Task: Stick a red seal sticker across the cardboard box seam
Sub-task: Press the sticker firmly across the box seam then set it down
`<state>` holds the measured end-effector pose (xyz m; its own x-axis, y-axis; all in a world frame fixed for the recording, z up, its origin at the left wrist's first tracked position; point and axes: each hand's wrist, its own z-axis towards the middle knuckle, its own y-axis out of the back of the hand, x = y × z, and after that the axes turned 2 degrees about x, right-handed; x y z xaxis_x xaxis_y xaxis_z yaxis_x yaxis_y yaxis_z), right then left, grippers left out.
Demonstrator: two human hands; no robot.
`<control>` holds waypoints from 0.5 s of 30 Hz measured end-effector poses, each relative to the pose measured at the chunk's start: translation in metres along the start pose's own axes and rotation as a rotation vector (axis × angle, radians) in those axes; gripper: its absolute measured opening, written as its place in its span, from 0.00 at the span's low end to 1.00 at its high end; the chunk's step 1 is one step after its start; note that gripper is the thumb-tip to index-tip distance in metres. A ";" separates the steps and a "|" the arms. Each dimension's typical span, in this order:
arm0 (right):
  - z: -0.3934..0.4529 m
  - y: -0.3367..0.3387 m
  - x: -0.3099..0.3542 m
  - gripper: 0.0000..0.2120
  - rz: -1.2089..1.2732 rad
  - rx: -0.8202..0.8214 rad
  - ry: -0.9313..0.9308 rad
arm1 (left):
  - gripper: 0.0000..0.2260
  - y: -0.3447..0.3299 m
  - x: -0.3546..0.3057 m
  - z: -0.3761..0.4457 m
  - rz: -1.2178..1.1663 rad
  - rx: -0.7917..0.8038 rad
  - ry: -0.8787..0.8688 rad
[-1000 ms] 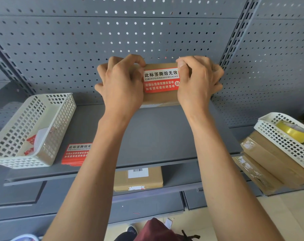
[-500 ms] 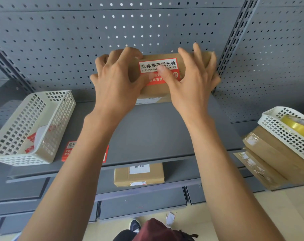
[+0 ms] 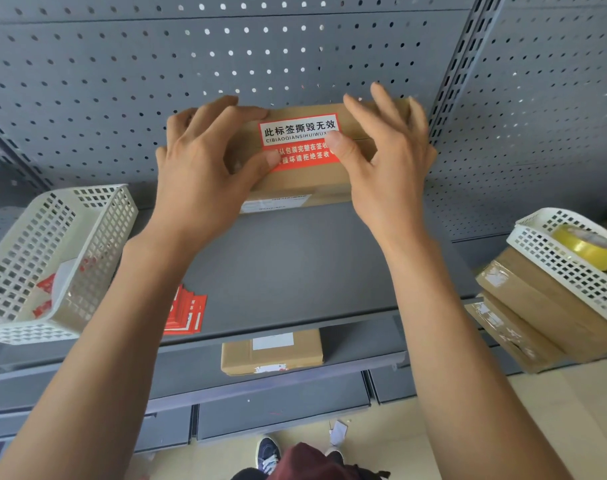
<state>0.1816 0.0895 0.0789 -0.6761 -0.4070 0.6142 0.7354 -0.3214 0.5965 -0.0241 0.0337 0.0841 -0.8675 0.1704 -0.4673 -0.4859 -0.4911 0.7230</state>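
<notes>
A brown cardboard box (image 3: 295, 183) rests at the back of the grey shelf (image 3: 295, 265) against the perforated wall. A red and white seal sticker (image 3: 300, 142) lies across the seam on its top. My left hand (image 3: 205, 168) wraps the box's left end, its thumb pressing the sticker's lower left corner. My right hand (image 3: 385, 157) covers the right end with spread fingers, and its thumb presses the sticker's right edge. Both ends of the box are hidden by my hands.
A white mesh basket (image 3: 52, 265) with red scraps stands at the shelf's left. A stack of red stickers (image 3: 186, 313) lies beside it. Another box (image 3: 271, 351) sits on the lower shelf. At right, a white basket (image 3: 565, 268) with a yellow tape roll (image 3: 586, 244) tops stacked boxes (image 3: 537, 313).
The box went from held up in pinched fingers to lying on the shelf. My fingers spread out and my thumbs moved apart along the sticker.
</notes>
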 end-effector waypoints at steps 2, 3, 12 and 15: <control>0.000 0.000 -0.002 0.24 0.025 0.004 0.007 | 0.22 0.000 0.002 0.001 -0.007 0.013 -0.005; 0.000 0.001 -0.003 0.24 0.031 0.006 0.010 | 0.23 0.001 0.004 0.001 -0.010 0.023 -0.008; -0.001 0.004 0.005 0.25 -0.037 0.068 -0.001 | 0.26 0.003 -0.004 0.002 -0.046 0.037 0.043; -0.003 0.001 0.018 0.39 -0.103 0.123 -0.025 | 0.31 -0.001 -0.012 0.002 -0.002 0.004 0.041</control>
<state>0.1704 0.0796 0.0892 -0.7495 -0.3558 0.5583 0.6523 -0.2522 0.7148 -0.0137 0.0342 0.0902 -0.8616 0.1362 -0.4890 -0.4880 -0.4876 0.7240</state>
